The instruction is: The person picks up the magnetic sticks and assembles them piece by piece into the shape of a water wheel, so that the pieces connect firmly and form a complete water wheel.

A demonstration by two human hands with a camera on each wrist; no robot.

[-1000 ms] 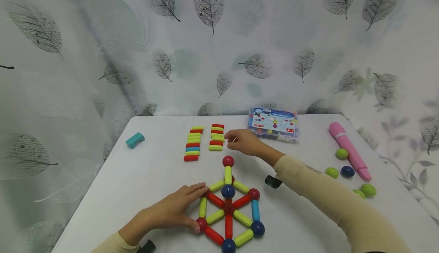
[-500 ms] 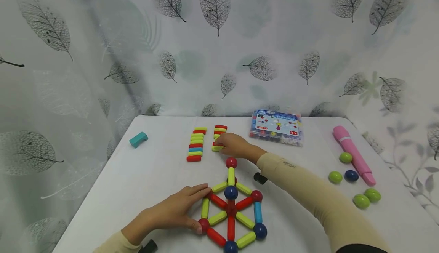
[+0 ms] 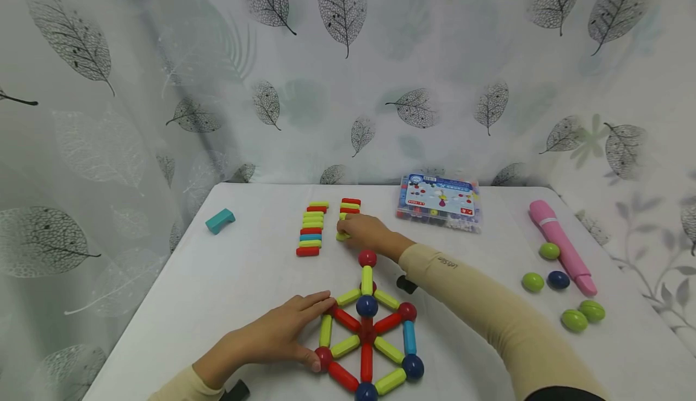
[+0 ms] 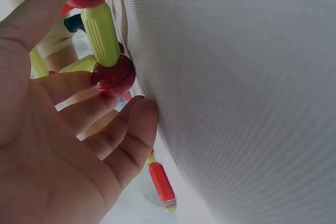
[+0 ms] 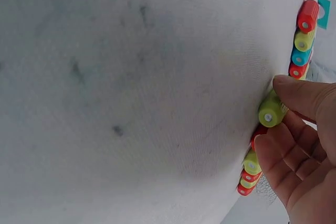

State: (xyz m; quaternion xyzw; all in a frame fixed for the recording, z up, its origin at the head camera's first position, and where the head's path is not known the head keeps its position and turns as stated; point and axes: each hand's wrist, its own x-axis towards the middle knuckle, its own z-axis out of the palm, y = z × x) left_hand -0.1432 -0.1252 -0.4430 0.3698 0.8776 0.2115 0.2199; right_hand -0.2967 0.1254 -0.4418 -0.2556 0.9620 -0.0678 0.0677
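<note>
Now the white table (image 3: 244, 286) spreads under both my hands. On it the ball-and-rod frame (image 3: 367, 330) sits right against my left hand (image 3: 277, 331), whose fingers lie apart, the thumb touching one red ball (image 3: 323, 356) and the forefinger another. Beyond my right hand (image 3: 368, 232) and to its right lies the plastic box (image 3: 439, 203); well apart, farther right, is the pink stick (image 3: 562, 247). Just left of my right hand runs the longer row of rods (image 3: 311, 230), while the shorter row of rods (image 3: 350, 205) shows past its fingers. Smallest, one yellow-green rod (image 5: 270, 113) is pinched between my right thumb and fingers; I cannot tell whether it is off the table. My right hand is no longer beside that shorter row but over it, while my left stays put. I take that to mean the work has passed from reaching to taking a rod, the frame steadied meanwhile.
</note>
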